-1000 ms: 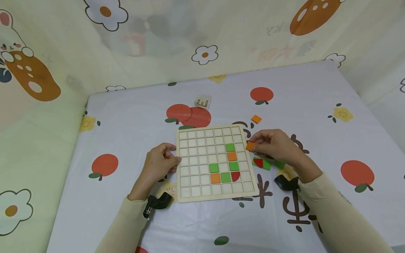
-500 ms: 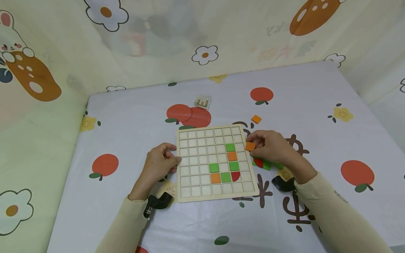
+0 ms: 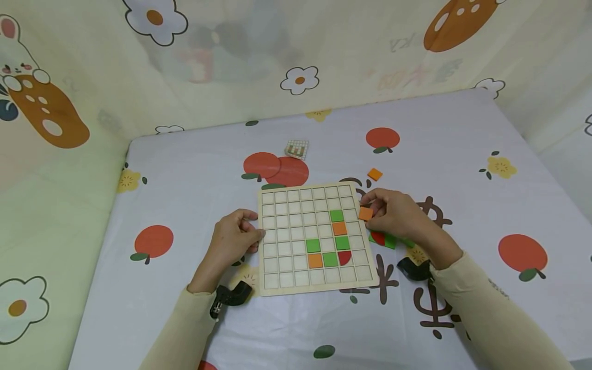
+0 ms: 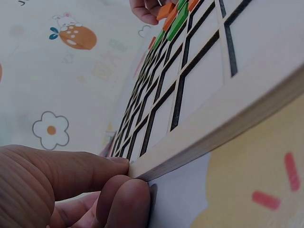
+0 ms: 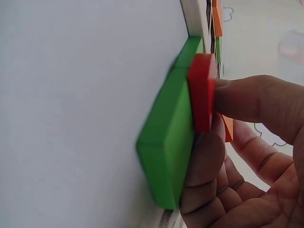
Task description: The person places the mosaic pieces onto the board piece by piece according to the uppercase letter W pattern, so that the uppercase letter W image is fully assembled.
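Hands at a wooden grid board (image 3: 314,237) on a patterned tablecloth (image 3: 185,169): over the last second the right hand (image 3: 398,213), fingertips pinched on a small orange square tile (image 3: 366,213), has drifted slightly left, so the tile now hovers just above the board's right edge, beside the column of green and orange tiles (image 3: 339,228) already seated. The left hand (image 3: 233,240) has not moved, its curled fingers (image 4: 71,175) gripping the board's left edge. Judging by this, the tile is being lined up with a cell, not yet set down, while spare green and red pieces (image 3: 386,239) lie under the right palm.
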`<state>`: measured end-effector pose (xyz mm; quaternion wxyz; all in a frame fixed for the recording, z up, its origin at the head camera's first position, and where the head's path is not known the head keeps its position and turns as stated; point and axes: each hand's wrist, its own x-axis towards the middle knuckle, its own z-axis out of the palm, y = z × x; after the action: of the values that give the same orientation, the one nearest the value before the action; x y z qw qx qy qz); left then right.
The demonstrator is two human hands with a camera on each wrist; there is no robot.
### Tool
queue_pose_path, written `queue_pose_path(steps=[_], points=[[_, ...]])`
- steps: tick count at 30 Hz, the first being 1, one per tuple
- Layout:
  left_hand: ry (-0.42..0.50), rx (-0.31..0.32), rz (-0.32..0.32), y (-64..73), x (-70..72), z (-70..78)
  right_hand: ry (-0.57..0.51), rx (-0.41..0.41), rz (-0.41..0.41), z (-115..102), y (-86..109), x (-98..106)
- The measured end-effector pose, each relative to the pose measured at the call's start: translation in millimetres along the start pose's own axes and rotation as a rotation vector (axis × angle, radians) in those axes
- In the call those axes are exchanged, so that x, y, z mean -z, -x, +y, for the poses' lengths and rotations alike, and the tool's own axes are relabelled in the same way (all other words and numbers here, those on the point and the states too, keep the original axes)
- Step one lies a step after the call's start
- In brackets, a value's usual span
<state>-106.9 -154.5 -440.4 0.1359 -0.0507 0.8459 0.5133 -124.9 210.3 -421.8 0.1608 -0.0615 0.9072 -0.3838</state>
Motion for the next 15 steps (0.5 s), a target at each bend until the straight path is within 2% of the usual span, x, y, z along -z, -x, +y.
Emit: queue_pose_path(steps=[15], points=[[-0.004, -0.007, -0.009, 0.0, 0.7, -0.1, 0.024, -0.011, 0.016, -2.0, 0.7, -1.9]])
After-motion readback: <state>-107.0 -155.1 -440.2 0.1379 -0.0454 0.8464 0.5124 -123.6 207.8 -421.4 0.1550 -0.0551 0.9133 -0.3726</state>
